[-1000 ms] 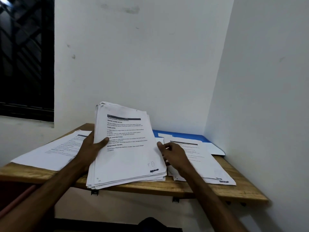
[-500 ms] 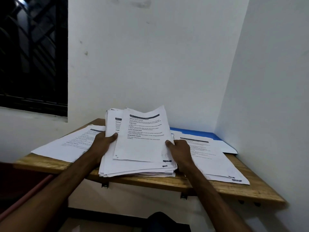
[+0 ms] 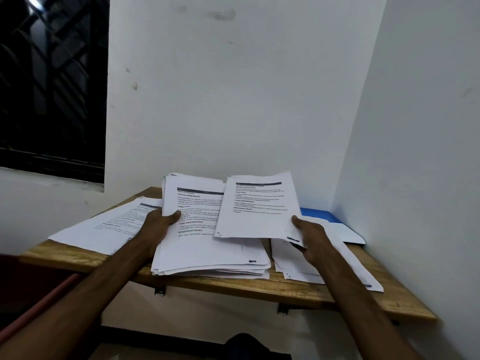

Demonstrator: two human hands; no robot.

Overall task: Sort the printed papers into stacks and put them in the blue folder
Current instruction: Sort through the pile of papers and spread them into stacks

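Note:
A thick stack of printed papers [image 3: 205,245] rests on the wooden shelf, tilted up at the back. My left hand [image 3: 158,224] grips its left edge, thumb on the top page. My right hand [image 3: 309,235] pinches the lower right corner of a single printed sheet [image 3: 254,209], held just above and to the right of the stack. Under my right hand lies a second pile of papers [image 3: 293,261]. A third pile [image 3: 109,224] lies at the left. The blue folder [image 3: 317,215] lies at the back right corner, mostly covered by paper.
The wooden shelf [image 3: 233,284] is fixed in a corner between two white walls, on metal brackets. A dark barred window [image 3: 52,84] is at the upper left. The shelf's front edge is close to my forearms.
My right hand has lifted the top sheet off the thick stack and carried it to the right, uncovering a different printed page beneath. My left hand still holds the stack.

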